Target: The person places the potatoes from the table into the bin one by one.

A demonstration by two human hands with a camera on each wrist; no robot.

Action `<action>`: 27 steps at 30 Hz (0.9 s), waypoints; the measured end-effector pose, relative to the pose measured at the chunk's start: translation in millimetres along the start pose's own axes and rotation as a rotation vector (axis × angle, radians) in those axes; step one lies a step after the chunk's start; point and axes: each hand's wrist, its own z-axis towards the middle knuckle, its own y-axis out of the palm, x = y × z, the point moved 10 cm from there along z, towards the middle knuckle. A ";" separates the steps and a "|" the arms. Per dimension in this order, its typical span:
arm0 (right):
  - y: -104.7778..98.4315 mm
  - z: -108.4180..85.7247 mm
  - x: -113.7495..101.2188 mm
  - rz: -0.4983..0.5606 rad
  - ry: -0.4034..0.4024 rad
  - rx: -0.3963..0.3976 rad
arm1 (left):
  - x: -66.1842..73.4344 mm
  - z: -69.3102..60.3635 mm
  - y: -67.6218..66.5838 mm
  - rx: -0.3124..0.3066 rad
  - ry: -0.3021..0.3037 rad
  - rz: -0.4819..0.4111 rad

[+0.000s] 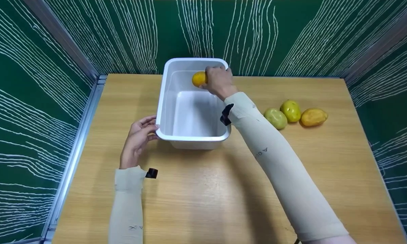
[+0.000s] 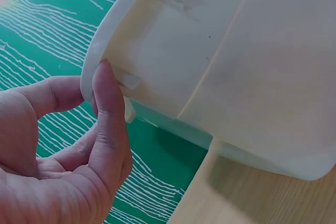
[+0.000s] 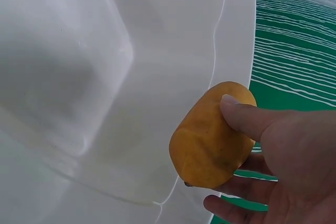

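Note:
A white plastic tub (image 1: 194, 138) stands at the back middle of the table. At its near left corner, my left hand (image 1: 138, 139) pinches the rim between thumb and fingers; the left wrist view shows this grip against the tub's outer wall (image 2: 262, 72). My right hand (image 1: 220, 81) holds a yellow-orange mango (image 1: 199, 79) over the tub's far right part, above the floor. In the right wrist view the thumb lies on top of the mango (image 3: 212, 140), with fingers beneath. Inside the tub no other fruit shows.
To the right of the tub lie a pale green fruit (image 1: 275, 118), a yellow-green fruit (image 1: 291, 110) and another yellow mango (image 1: 314, 117), close together. Green panels with white wavy lines (image 1: 217, 34) border the wooden table (image 1: 196, 189) at the back and sides.

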 end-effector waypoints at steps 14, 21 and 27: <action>7.3 7.3 0.1 -0.055 0.003 0.004 | -0.3 1.1 0.1 -0.006 0.003 -0.006; 11.2 10.5 -0.4 -0.039 0.005 -0.006 | -0.4 1.6 -0.9 0.002 0.002 0.007; 16.5 12.7 -4.8 -0.044 -0.003 -0.009 | -0.5 0.9 -0.7 0.000 -0.006 -0.003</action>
